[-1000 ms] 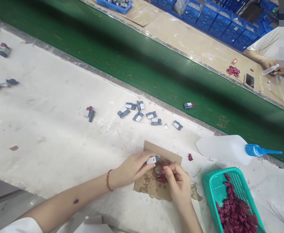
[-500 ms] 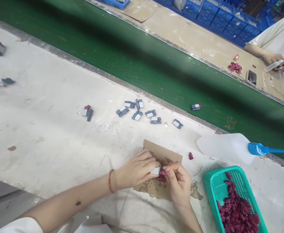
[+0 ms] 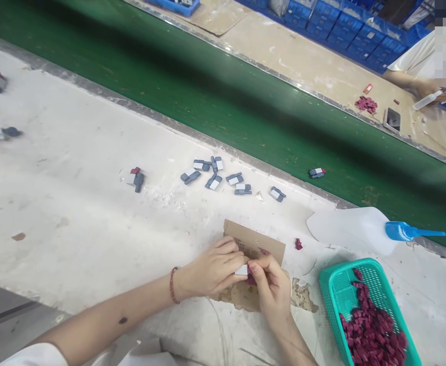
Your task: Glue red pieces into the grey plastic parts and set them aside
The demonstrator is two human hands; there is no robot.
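Observation:
My left hand (image 3: 217, 267) is closed on a small grey-and-white plastic part (image 3: 241, 270), pinched at its fingertips. Against that part's right end, my right hand (image 3: 274, 284) pinches a small dark red piece, which its fingers mostly hide. Both hands meet above a stained piece of cardboard (image 3: 272, 239), where more dark red bits lie partly covered. Several grey-and-white parts (image 3: 214, 181) lie loose on the white table beyond my hands. One part with a red end (image 3: 135, 179) rests farther left.
To my right stands a green basket (image 3: 327, 295) of dark red pieces (image 3: 375, 330). A white bottle with a blue nozzle (image 3: 348, 229) lies behind it. A green conveyor belt (image 3: 207, 107) runs across, carrying one assembled part (image 3: 317, 173). A co-worker's hand (image 3: 428, 89) is across the belt.
My right hand has moved left, bringing the dark red piece up against the grey-and-white part. My left hand has turned that part. The piece on the belt has shifted right.

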